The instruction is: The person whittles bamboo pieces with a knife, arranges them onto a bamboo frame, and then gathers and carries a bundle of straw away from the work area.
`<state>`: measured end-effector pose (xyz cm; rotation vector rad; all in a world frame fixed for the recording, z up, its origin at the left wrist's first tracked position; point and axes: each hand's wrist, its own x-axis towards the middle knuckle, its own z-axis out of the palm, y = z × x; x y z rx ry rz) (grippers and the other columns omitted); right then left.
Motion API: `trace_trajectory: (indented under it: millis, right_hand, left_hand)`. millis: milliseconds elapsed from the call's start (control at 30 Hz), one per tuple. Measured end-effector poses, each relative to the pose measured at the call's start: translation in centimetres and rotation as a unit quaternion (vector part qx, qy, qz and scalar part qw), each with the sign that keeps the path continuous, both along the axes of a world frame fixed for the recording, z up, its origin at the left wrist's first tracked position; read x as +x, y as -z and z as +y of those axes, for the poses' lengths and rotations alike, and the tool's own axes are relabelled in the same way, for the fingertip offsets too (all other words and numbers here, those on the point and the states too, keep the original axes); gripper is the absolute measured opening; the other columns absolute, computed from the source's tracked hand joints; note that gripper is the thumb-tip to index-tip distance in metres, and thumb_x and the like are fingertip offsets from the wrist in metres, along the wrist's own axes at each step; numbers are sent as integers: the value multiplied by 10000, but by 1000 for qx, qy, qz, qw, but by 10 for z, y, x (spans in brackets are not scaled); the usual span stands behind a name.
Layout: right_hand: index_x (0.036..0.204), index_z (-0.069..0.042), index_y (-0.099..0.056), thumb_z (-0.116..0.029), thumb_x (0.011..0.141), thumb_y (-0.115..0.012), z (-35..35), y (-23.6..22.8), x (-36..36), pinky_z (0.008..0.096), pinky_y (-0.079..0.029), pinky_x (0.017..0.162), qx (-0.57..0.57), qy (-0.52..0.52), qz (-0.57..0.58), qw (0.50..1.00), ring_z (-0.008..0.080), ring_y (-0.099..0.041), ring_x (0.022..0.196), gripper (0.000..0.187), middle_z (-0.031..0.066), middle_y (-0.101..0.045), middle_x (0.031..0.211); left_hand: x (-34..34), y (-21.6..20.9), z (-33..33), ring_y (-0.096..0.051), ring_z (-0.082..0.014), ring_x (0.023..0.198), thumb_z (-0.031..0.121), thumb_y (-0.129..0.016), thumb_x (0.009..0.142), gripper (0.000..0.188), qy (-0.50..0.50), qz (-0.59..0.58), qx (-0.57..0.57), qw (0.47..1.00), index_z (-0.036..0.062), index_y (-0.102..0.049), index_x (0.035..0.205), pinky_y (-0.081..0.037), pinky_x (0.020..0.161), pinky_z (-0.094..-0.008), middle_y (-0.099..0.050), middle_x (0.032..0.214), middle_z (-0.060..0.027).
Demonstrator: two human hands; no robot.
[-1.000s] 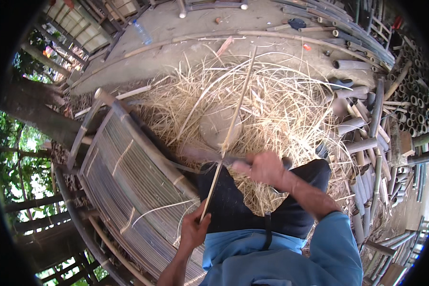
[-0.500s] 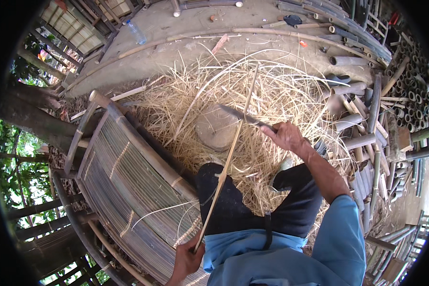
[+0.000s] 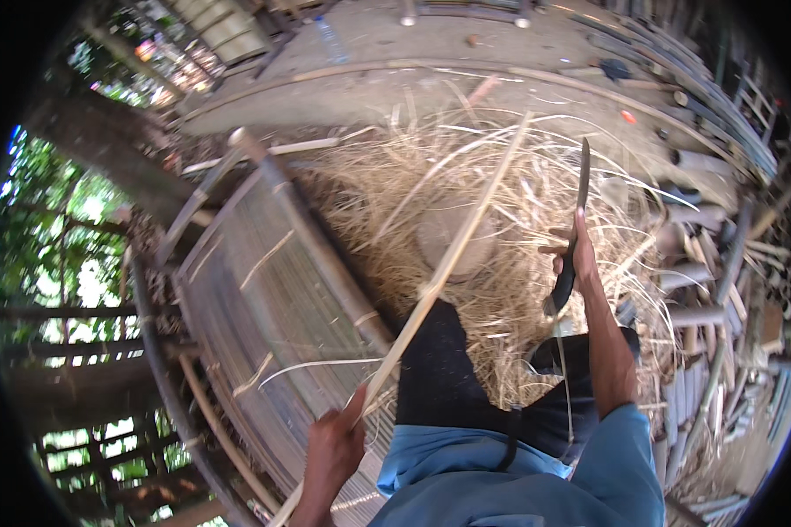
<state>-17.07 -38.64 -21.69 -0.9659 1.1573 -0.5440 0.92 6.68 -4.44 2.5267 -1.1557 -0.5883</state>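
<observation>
My left hand (image 3: 336, 443) is closed around the lower part of a long pale bamboo strip (image 3: 429, 297). The strip slants up and away to the right, over my thigh and a round wooden block (image 3: 439, 230). In my right hand (image 3: 586, 263) is a knife (image 3: 584, 176) with a dark handle, its blade pointing away from me. Some fingers of that hand are loosened and stick out to the left of the handle. The blade stands apart from the strip, to its right. Curly bamboo shavings (image 3: 518, 307) lie thick around the block.
A slatted bamboo bench (image 3: 264, 290) with a round front rail stands to my left. Cut bamboo tubes (image 3: 703, 160) and split pieces are heaped on the right. At the far edge a plastic bottle (image 3: 330, 39) stands near a long pole on the ground.
The knife has come off the strip, moved right and swung from pointing left to pointing away. My left hand and the strip have shifted; more strip now shows below the hand. The view has turned.
</observation>
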Motion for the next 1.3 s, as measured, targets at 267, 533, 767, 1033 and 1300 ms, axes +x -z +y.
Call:
trace_trajectory:
  millis: [267, 533, 767, 1033, 1300]
  right_hand:
    - [1145, -7, -565, -597, 986, -533, 93, 22, 47, 225, -409, 394, 56, 31, -177, 982, 126, -503, 458, 612, 220, -697, 939]
    - [1022, -53, -543, -198, 1041, -519, 104, 54, 13, 236, -501, 468, 164, 65, -249, 952, 119, -549, 553, 148, 56, -596, 741]
    - [937, -107, -478, -161, 991, -568, 133, 55, 14, 316, -483, 572, 247, 90, -354, 897, 135, -482, 594, 118, 21, -460, 744]
    - [1182, 20, -548, -306, 962, -651, 184, 0, -23, 316, -503, 506, 63, -181, -19, 981, 190, -575, 549, 406, 210, -684, 927]
    - [1385, -1, -510, -147, 935, -616, 223, -14, -50, 527, -550, 790, -426, -343, 154, 823, 463, -668, 890, 485, 274, -661, 1054]
  left_hand:
    - [-30, 27, -112, -675, -271, 703, 133, -569, 913, 473, 219, -197, -32, 955, -67, -536, 1340, -550, 579, -405, -643, 787, -121]
    - [-45, -5, -70, -655, -265, 847, 199, -717, 817, 158, 302, -331, -477, 756, 64, -725, 734, -519, 645, -327, -629, 853, -118]
    - [-10, 110, 21, -550, -318, 1245, 438, -623, 918, 765, -244, 41, -493, 834, 38, -339, 1505, -492, 963, -444, -558, 1316, -193]
    - [24, -73, -37, -275, -78, 376, 489, -400, 1031, 440, -93, 101, -853, 504, 139, -437, 767, -262, 298, -223, -309, 522, 43]
    - [-10, -145, 14, -315, -95, 386, 414, -489, 891, 346, 98, 122, -850, 503, 102, -429, 756, -272, 316, -243, -327, 506, 12]
